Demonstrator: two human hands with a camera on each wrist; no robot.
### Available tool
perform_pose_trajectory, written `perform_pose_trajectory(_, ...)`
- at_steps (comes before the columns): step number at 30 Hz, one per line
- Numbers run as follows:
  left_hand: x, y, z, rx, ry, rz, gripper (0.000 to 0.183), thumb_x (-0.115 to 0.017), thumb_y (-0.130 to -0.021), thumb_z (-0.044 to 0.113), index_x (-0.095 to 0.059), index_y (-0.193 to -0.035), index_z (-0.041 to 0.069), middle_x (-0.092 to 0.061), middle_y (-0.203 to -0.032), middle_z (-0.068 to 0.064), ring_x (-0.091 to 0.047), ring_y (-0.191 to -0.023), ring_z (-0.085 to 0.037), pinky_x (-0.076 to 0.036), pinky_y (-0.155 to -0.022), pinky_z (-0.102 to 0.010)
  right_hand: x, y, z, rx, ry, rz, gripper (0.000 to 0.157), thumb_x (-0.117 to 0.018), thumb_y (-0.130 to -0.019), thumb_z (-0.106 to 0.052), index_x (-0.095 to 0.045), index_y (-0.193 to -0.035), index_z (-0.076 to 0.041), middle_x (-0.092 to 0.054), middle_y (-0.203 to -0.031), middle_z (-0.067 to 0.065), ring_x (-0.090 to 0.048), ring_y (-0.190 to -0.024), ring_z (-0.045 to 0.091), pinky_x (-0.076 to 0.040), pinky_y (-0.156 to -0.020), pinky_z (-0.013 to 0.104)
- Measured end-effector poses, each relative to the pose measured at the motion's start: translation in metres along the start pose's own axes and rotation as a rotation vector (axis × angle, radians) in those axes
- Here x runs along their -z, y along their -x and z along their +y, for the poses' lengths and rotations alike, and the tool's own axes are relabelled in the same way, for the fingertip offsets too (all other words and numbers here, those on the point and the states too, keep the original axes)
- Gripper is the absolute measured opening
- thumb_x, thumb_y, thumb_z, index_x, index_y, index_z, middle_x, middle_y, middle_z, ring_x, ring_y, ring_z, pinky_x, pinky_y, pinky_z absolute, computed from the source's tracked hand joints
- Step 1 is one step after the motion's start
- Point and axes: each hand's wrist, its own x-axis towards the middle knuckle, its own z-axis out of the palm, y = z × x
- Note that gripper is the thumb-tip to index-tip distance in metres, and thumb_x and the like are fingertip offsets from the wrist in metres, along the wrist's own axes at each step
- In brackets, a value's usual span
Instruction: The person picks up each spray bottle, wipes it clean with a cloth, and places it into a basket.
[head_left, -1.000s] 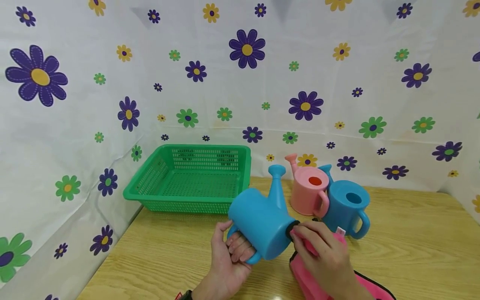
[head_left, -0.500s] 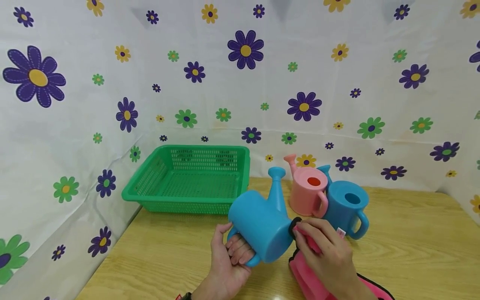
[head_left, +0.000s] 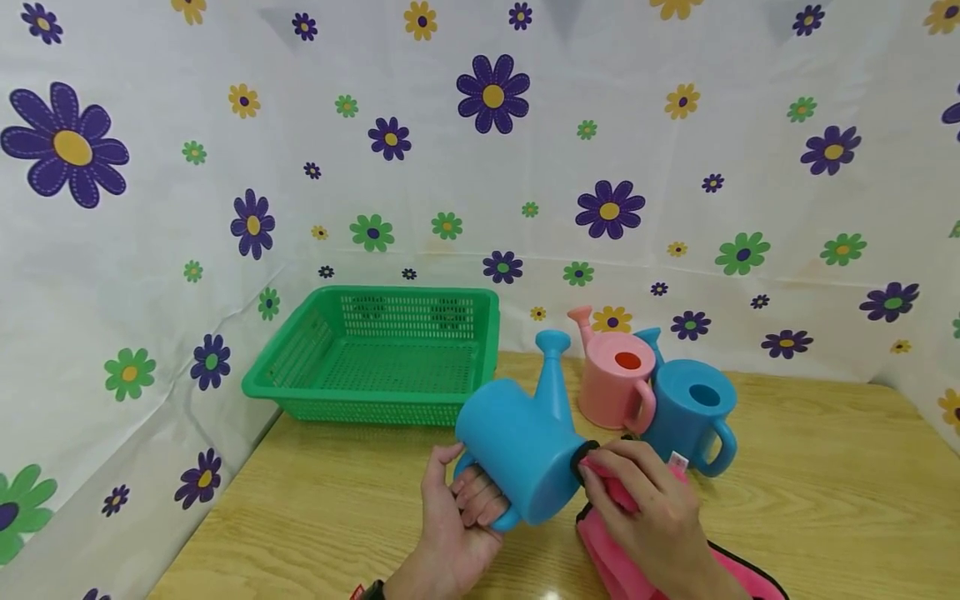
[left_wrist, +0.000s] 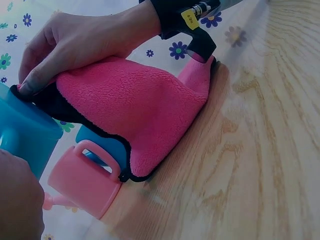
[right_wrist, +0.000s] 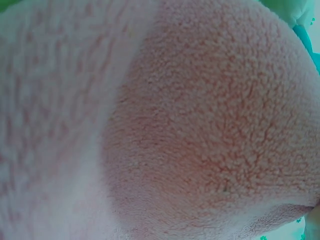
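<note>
A light-blue watering can [head_left: 517, 450] is held tilted above the table, its spout pointing up. My left hand [head_left: 461, 521] grips it with fingers curled round the handle. My right hand [head_left: 652, 504] pinches a pink cloth [head_left: 611, 554] with black edging and holds a bunched corner of it against the can's right end. In the left wrist view the fleecy cloth [left_wrist: 135, 100] hangs from the right hand [left_wrist: 75, 45] down to the table. The cloth [right_wrist: 210, 120] fills most of the right wrist view, hiding the fingers there.
A green perforated basket [head_left: 367, 410] stands at the back left. A pink watering can [head_left: 611, 400] and a darker blue watering can [head_left: 682, 425] stand upright close together behind the right hand. Flower-printed white sheeting [head_left: 420, 183] encloses the wooden table [head_left: 825, 483].
My right hand has shifted the cloth's black edge slightly right and then back left at the can's end. My left hand keeps its grip on the handle.
</note>
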Motion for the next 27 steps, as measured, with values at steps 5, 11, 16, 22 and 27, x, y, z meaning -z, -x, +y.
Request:
perform_pose_trajectory(5,-0.002,-0.001,0.001,-0.003,0.027,-0.003,0.047,-0.054,-0.083,0.03,-0.021,-0.053,0.021,-0.018,-0.047,0.008,-0.017,-0.04,-0.007,-0.022,-0.04,-0.021,-0.006,0.001,-0.008,0.113,-0.065,-0.03,0.04,-0.054,-0.098,-0.034,-0.072,-0.086,-0.001,-0.067,-0.082,0.009,-0.065,-0.068,0.016,-0.061,-0.056,0.039)
perform_pose_trajectory(11,-0.004,0.0,0.002,0.002,0.064,-0.005,0.046,-0.056,-0.082,0.029,-0.02,-0.053,0.021,-0.017,-0.047,0.009,-0.017,-0.04,-0.006,-0.02,-0.04,-0.02,-0.009,0.003,-0.015,0.195,-0.147,-0.116,0.038,-0.052,-0.099,-0.033,-0.071,-0.088,-0.002,-0.066,-0.085,0.008,-0.064,-0.072,0.016,-0.062,-0.056,0.036)
perform_pose_trajectory(16,-0.005,0.0,0.004,-0.004,0.075,-0.008,0.046,-0.054,-0.083,0.029,-0.02,-0.053,0.021,-0.016,-0.049,0.009,-0.014,-0.042,-0.006,-0.017,-0.041,-0.02,-0.011,0.003,-0.018,0.27,-0.192,-0.159,0.034,-0.053,-0.099,-0.029,-0.071,-0.09,-0.002,-0.065,-0.086,0.009,-0.065,-0.071,0.016,-0.062,-0.057,0.035)
perform_pose_trajectory(22,-0.006,0.0,0.005,0.003,0.083,-0.011,0.046,-0.055,-0.083,0.03,-0.021,-0.053,0.021,-0.016,-0.048,0.009,-0.016,-0.04,-0.007,-0.017,-0.041,-0.02,-0.01,0.004,-0.018,0.327,-0.174,-0.177,0.034,-0.052,-0.1,-0.028,-0.073,-0.09,-0.003,-0.066,-0.087,0.008,-0.064,-0.073,0.015,-0.062,-0.058,0.034)
perform_pose_trajectory(27,-0.005,0.001,0.004,0.008,0.092,-0.005,0.046,-0.056,-0.082,0.03,-0.02,-0.053,0.021,-0.016,-0.048,0.008,-0.016,-0.04,-0.007,-0.018,-0.041,-0.02,-0.009,0.005,-0.018,0.321,-0.177,-0.21,0.031,-0.054,-0.099,-0.028,-0.072,-0.091,-0.005,-0.066,-0.088,0.007,-0.063,-0.075,0.014,-0.062,-0.06,0.032)
